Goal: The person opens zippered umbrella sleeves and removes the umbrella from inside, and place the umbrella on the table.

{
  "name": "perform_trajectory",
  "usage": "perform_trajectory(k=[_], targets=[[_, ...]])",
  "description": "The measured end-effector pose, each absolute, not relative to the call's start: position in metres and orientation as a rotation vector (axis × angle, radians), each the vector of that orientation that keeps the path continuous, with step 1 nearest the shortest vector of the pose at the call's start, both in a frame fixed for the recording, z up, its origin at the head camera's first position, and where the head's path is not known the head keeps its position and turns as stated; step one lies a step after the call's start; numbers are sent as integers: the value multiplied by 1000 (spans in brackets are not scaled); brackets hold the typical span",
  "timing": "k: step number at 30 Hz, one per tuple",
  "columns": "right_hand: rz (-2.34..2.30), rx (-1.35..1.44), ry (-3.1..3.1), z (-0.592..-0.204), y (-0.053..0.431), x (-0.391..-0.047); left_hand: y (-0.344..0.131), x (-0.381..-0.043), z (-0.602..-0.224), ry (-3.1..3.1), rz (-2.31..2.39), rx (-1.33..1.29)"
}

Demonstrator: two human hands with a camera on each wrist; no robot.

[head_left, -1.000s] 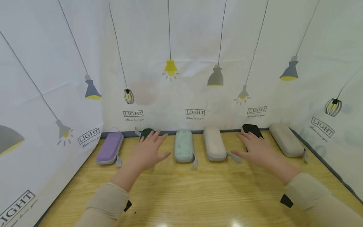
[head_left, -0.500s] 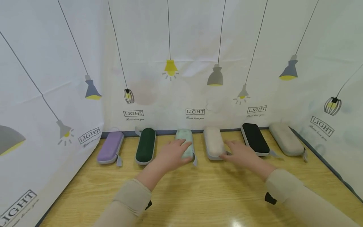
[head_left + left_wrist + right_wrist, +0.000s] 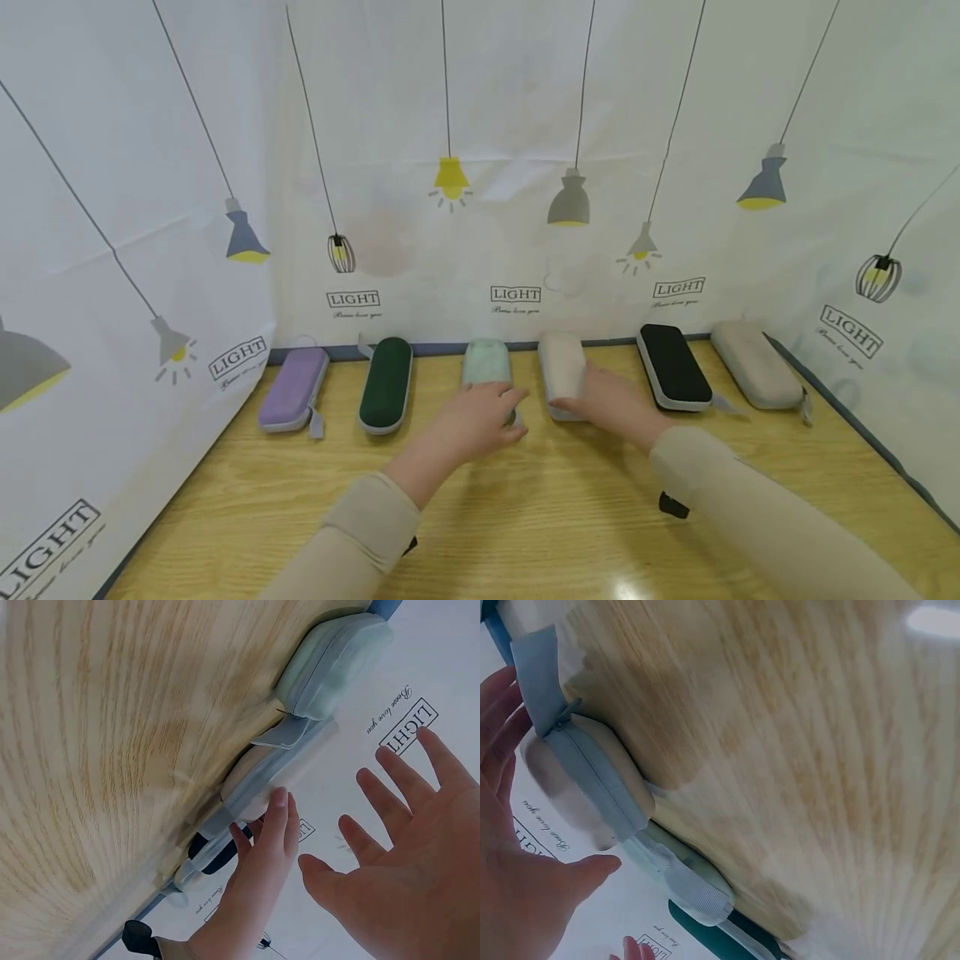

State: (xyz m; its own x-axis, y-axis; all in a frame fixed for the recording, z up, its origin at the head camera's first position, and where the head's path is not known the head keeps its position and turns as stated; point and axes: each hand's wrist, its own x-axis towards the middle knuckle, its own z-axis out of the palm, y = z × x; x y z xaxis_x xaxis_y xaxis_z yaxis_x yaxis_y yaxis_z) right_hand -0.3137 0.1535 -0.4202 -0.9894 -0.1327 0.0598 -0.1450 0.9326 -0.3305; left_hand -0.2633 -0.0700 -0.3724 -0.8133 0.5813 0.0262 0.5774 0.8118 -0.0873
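Observation:
Several zippered cases stand in a row at the back of the wooden table in the head view. My left hand (image 3: 468, 425) hovers at the near end of a mint-green case (image 3: 486, 362), partly hiding it. Its fingers are spread and hold nothing in the left wrist view, beside the mint case's zipper side. At the right side of a cream case (image 3: 561, 358) is my right hand (image 3: 615, 404), its thumb across the near end. In the right wrist view its thumb (image 3: 592, 874) stands apart from the cream case, with the fingers by a grey pull strap (image 3: 538, 679).
Left of the hands lie a purple case (image 3: 294, 390) and a dark green case (image 3: 386, 385). A black case (image 3: 673, 367) and a beige case (image 3: 756, 367) lie on the right. White lamp-print sheets (image 3: 510, 233) close off the back and sides.
My left hand has moved right from the dark green case to the mint one. My right hand has moved left from the black case to the cream one. The cases keep their places.

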Motion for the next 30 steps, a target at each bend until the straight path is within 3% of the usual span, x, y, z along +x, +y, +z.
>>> perform_trajectory(k=[9,30], targets=[[517,134,-3108,-416,144,-316,-68,-260,-373,-2906,169,-967],[522,390,-3202,-403,173,-292,-69,-259,-381,-2941,175,-945]])
